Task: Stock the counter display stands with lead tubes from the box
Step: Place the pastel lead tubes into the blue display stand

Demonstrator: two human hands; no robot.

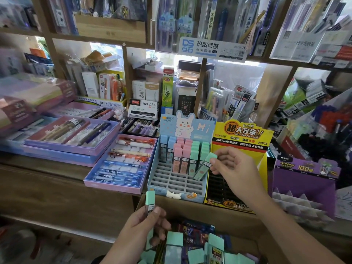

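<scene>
A blue rabbit display stand (178, 181) sits on the counter with blue, pink and green lead tubes in its back rows; its front slots are bare. My right hand (233, 166) holds a green lead tube (205, 165) tilted over the stand's right side. Lower down, my left hand (142, 228) grips another green lead tube (150, 204) upright above the cardboard box (200, 208). Several green tubes (194, 250) lie in the box. A yellow display stand (240, 141) with dark slots stands to the right.
Purple pen trays (118, 164) lie left of the rabbit stand on the wooden counter (43, 180). A purple display (304, 180) stands at the right. Wooden shelves packed with stationery rise behind.
</scene>
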